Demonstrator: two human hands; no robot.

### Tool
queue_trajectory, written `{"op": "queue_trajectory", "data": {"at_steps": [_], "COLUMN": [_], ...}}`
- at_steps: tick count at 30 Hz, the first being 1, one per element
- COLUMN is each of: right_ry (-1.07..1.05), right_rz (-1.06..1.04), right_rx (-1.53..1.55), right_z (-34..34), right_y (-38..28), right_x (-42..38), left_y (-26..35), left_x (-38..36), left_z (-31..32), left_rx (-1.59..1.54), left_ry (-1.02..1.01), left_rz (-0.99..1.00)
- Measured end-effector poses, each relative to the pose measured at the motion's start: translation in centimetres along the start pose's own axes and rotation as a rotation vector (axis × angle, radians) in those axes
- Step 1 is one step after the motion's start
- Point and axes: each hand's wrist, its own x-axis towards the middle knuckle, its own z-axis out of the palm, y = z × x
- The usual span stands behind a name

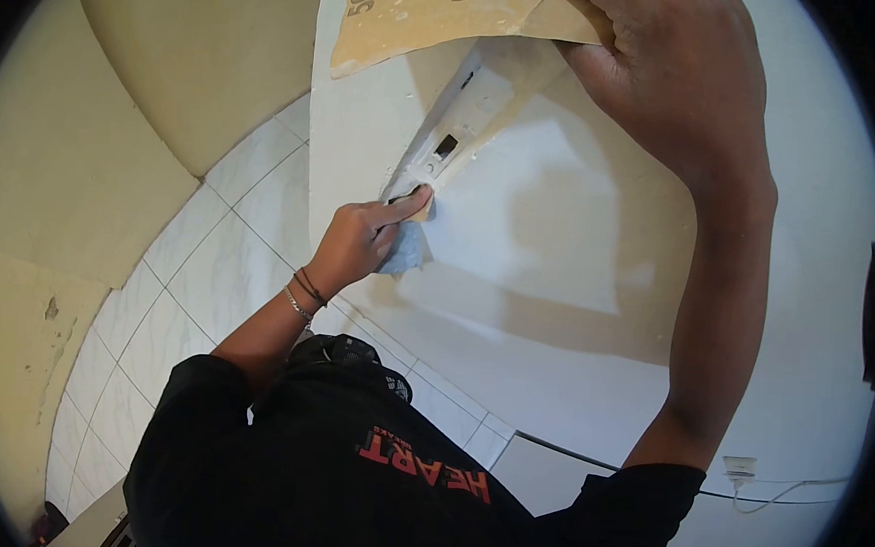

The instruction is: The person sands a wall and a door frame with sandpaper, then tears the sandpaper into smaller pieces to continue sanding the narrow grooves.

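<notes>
My right hand [684, 88] is raised at the upper right, its thumb and fingers closed on a tan sheet of sandpaper [443, 18] printed with "500#". The sheet curves and hangs over the upper part of a white door [558, 271]. My left hand [360, 237] is closed on a small folded piece of sandpaper [420, 208], tan on one side, with a blue-grey part [404, 249] showing below the fingers. Its fingertips press at the lower end of a pale lock plate [472, 115] set in the door's edge. A dark rectangular slot [446, 147] lies just above them.
White tiles [213, 260] cover the floor at the left, beside a yellowish wall [41, 199] with chipped paint. A white plug [739, 466] with a cable is at the lower right. A dark object [874, 310] sits at the right edge.
</notes>
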Motion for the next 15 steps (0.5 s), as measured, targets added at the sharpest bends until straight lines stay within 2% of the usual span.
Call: {"op": "queue_trajectory", "data": {"at_steps": [1, 4, 6, 9, 11, 15], "right_ry": [0.095, 0.047, 0.058, 0.049, 0.045, 0.035], "right_rz": [-0.041, 0.034, 0.008, -0.014, 0.005, 0.001], "right_rx": [0.059, 0.143, 0.100, 0.050, 0.040, 0.089], "right_z": [0.3, -0.5, -0.1, 0.0, 0.0, -0.5], "right_y": [0.1, -0.1, -0.1, -0.2, 0.1, 0.0], "right_x": [-0.1, -0.1, -0.1, -0.3, -0.3, -0.1], "left_y": [0.0, 1.8, 2.1, 1.2, 1.7, 4.2], "left_x": [-0.3, 0.3, 0.7, 0.9, 0.7, 2.9], "left_z": [-0.4, -1.5, -1.3, 0.2, -1.1, -3.3], "left_rx": [0.019, 0.043, 0.055, -0.006, 0.181, 0.218], "left_ry": [-0.031, -0.032, -0.018, 0.091, -0.026, 0.006], "left_rz": [-0.020, -0.039, -0.040, 0.055, 0.029, 0.045]}}
